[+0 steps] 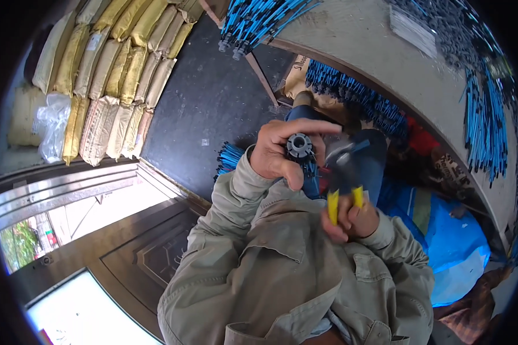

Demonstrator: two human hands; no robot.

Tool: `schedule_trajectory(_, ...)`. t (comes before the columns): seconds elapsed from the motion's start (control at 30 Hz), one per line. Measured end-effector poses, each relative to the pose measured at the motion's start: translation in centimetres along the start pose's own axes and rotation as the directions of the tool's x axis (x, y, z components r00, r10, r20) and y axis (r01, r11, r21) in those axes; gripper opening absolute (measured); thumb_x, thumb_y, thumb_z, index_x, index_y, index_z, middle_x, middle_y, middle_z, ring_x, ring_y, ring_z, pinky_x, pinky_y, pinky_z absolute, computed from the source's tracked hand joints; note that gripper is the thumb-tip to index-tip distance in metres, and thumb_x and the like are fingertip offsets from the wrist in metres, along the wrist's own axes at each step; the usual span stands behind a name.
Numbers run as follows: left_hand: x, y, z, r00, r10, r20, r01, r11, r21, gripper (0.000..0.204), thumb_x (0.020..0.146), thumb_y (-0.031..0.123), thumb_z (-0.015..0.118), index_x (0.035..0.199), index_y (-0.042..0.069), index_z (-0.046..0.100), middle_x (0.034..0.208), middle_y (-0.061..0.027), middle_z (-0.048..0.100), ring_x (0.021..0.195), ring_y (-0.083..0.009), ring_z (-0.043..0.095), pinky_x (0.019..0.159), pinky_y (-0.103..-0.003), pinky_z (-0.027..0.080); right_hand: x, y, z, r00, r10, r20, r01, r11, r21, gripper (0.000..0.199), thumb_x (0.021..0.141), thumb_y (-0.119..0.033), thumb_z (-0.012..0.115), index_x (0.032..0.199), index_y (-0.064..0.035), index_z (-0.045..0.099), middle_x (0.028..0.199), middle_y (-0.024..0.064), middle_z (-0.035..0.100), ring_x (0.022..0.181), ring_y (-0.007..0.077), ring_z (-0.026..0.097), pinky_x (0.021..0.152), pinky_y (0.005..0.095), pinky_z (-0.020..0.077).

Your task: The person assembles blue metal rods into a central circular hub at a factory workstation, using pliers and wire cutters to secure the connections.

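Observation:
My left hand [269, 154] is closed around a dark grey round plastic hub [299, 153] with a hole in its middle and notches round its rim. Its index finger stretches out past the hub. In my right hand [355, 219], close by on the right, are pliers [344, 179] with yellow-and-black handles. Motion smears their head, so the jaws' state is unclear. A short dark-blue piece [361, 145] shows near the jaw tips; whether the jaws grip it cannot be told. Several blue rods [229, 158] stick out beyond my left wrist.
A curved-looking table [351, 34] carries bundles of blue rods [259, 23] with dark ends and a grey heap of parts [452, 40]. More blue rods [357, 89] lie under it. Stacked sacks [106, 63] stand at the far left, a blue plastic sheet [452, 247] at the right.

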State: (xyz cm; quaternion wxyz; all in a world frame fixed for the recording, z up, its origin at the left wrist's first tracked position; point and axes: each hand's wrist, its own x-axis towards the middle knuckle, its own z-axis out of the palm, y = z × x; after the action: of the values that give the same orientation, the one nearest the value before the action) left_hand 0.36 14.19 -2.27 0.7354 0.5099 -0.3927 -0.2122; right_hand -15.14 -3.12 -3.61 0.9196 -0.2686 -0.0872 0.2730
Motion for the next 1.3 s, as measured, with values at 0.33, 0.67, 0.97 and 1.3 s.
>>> schedule_trajectory(0.33, -1.2, -0.5, 5.8, 0.88, 0.218, -0.423, 0.003, 0.886, 0.465, 0.061, 0.071, 0.019, 0.08, 0.119, -0.006, 0.051, 0.099, -0.013, 0.06, 0.084, -0.0193, 0.061, 0.077, -0.031, 0.05, 6.0, 2.9, -1.9, 0.571, -0.756, -0.32, 0.312, 0.56, -0.768, 0.014, 0.079, 0.006, 0.059, 0.091, 0.0018, 0.063, 0.097, 0.0134, 0.059, 0.081, 0.0202, 0.06, 0.069, 0.0285, 0.0474)
schedule_trajectory(0.67, -2.7, 0.5, 4.4, 0.93, 0.055, -0.363, 0.085, 0.93, 0.358, 0.023, 0.068, -0.003, 0.073, 0.084, 0.002, 0.056, 0.077, -0.0041, 0.059, 0.069, -0.0103, 0.055, 0.064, -0.023, 0.043, 1.1, -7.5, 0.2, 0.743, -0.549, 0.383, -0.285, -0.777, -0.561, 0.022, 0.076, -0.001, 0.063, 0.097, -0.0067, 0.066, 0.116, 0.0091, 0.053, 0.107, 0.0241, 0.054, 0.094, 0.0432, 0.0394)
schedule_trajectory(0.97, -2.2, 0.7, 4.2, 0.947, -0.024, -0.322, 0.134, 0.937, 0.324, 0.023, 0.067, -0.005, 0.072, 0.08, 0.003, 0.054, 0.074, -0.0031, 0.057, 0.066, -0.0092, 0.053, 0.061, -0.023, 0.041, 3.0, -9.1, -1.8, 0.615, -0.31, 0.725, -0.35, -0.931, -0.101, 0.02, 0.076, -0.027, 0.074, 0.091, -0.0247, 0.062, 0.12, -0.0061, 0.044, 0.117, 0.0122, 0.044, 0.108, 0.0442, 0.019)
schedule_trajectory(1.3, -2.4, 0.4, 3.8, 0.943, 0.013, -0.333, 0.112, 0.928, 0.355, 0.024, 0.067, -0.004, 0.073, 0.083, 0.003, 0.056, 0.076, -0.0036, 0.059, 0.068, -0.0091, 0.055, 0.062, -0.022, 0.042, 2.2, -6.1, -2.6, 0.607, -0.438, 0.663, -0.441, -0.88, -0.178, 0.024, 0.077, -0.027, 0.073, 0.095, -0.0184, 0.058, 0.116, -0.003, 0.047, 0.108, 0.0119, 0.05, 0.101, 0.0424, 0.0299)
